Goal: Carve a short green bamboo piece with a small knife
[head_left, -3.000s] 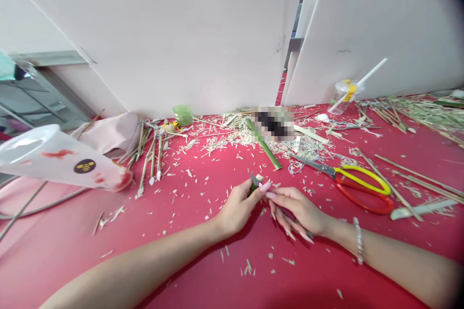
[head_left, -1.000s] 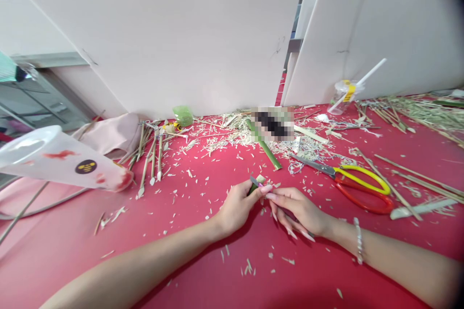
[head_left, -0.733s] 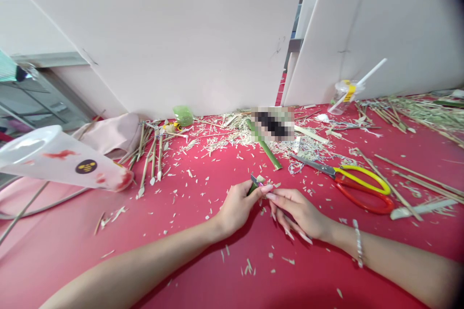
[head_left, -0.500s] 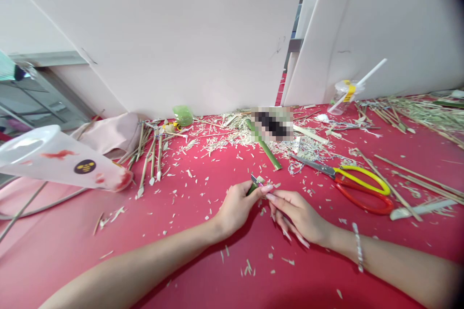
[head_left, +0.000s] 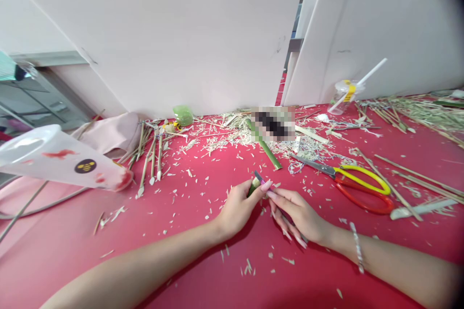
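My left hand (head_left: 234, 210) is closed round a short green stem (head_left: 253, 186), whose pale cut end sticks out above the fingers. In my right hand (head_left: 300, 213) is a slim knife (head_left: 257, 175), held slanting, with its dark tip pointing up and to the left beside the stem's cut end. The left thumb meets the knife near the right fingertips, so the two hands touch or nearly touch. Most of the knife's handle is hidden by the right fingers. Both hands are just above the red tabletop (head_left: 203, 260), which is scattered with pale shavings.
Scissors (head_left: 362, 186) with yellow and red handles lie at right, near thin sticks (head_left: 416, 181). Beyond my hands are a green stalk (head_left: 268, 153) and a shavings heap (head_left: 235, 137). A tipped plastic cup (head_left: 65, 161) lies left; white boards (head_left: 181, 48) stand behind.
The knife's tip has shifted slightly up and right against the stem's cut end, and its other end now shows below the right hand. Both hands stay nearly in place.
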### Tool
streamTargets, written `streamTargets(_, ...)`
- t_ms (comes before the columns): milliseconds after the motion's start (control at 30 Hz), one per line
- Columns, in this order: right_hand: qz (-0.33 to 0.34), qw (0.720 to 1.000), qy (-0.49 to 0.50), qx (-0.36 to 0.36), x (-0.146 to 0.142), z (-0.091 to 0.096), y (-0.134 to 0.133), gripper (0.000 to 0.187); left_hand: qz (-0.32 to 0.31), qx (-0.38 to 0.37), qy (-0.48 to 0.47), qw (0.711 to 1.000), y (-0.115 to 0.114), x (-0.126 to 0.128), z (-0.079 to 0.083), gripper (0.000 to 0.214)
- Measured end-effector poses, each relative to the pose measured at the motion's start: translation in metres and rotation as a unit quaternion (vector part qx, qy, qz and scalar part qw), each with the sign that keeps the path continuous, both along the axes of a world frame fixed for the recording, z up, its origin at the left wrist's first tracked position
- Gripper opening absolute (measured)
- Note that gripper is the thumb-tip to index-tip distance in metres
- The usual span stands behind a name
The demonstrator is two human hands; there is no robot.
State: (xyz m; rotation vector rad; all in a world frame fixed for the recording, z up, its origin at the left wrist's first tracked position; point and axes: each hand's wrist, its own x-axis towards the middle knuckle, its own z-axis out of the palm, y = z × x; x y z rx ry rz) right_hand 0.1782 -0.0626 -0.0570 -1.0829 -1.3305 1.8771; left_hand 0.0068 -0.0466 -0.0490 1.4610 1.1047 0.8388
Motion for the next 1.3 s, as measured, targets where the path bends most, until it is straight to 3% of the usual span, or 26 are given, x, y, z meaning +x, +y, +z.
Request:
streamTargets(1000, 0.014, 1.0, -0.004, 0.011, 0.0003, -0.0064, 0.0031, 0.043, -0.026, -0.031, -0.084, 0.996, -0.0019, 0.0015, 0.0076, 0.04)
streamTargets(1300, 0.02, 1.0, -0.009, 0.007, 0.0, -0.0041, 0.0034, 0.042, -0.009, -0.023, -0.068, 0.997, -0.0019, 0.0005, 0.0022, 0.041)
